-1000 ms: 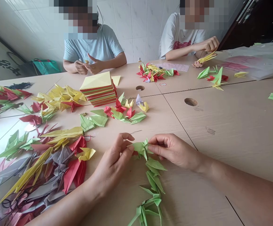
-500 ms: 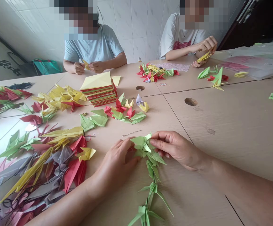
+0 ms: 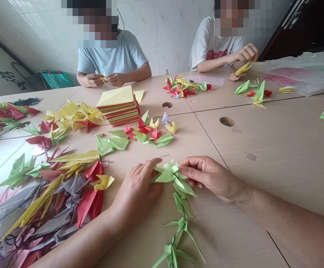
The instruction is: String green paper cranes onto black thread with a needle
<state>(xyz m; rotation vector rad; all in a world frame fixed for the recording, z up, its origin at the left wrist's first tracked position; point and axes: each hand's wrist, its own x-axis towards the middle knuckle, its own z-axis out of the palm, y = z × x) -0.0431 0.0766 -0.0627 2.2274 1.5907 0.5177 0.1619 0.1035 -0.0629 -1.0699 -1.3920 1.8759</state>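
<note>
Red and green folded paper lies heaped well to the left of the stack of square sheets, a tangle of dark cord just behind it. A teal bag is farther back than the stack, also to its left. Nearer than the stack and left of it spreads a large mixed pile of grey, yellow, red, pink and green pieces. Yellow folded pieces lie just beside the stack on its left, and behind the stack sits a person in light blue, a small yellow piece between their hands.

The left hand is nearer than the stack and a little to its right, fingers bent and slightly parted beside green paper; the tips are partly hidden, so I cannot tell whether they grip it. The strand of green folded cranes runs from between the hands toward the viewer, nearer than the stack and to its right. Farther right of the stack, the right hand has thumb and forefinger pinched together on the edge of the top crane. Behind and right of the stack, a person in white holds a yellow bundle.
</note>
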